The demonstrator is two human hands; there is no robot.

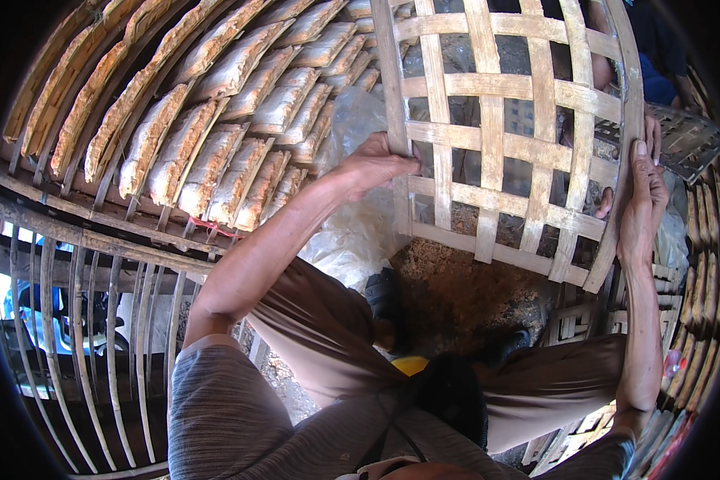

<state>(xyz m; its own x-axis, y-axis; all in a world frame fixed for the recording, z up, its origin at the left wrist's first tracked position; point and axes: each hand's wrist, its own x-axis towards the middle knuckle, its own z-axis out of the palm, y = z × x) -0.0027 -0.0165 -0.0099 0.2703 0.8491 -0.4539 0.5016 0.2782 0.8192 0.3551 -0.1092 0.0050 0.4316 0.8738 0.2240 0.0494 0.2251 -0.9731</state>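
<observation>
A woven bamboo lattice panel (504, 152) with a flat wooden frame is held up in front of me, tilted, its wide gaps showing the floor behind. My left hand (376, 166) grips its left side strip, thumb and fingers closed on the wood. On the opposite edge, my right hand (645, 200) is closed around the right frame strip, with the thumb along the front and some fingers behind it. Nothing lies on the lattice. Below it shows a patch of brown crumbs (464, 280) on the floor between my legs.
Stacked slabs (216, 152) with crumbly orange-brown edges fill a slatted rack at the left. Clear plastic sheeting (360, 216) hangs beside them. Bamboo bars (96, 320) stand at lower left. More stacked bamboo pieces (704, 296) line the right. Part of another person (656, 48) shows at upper right.
</observation>
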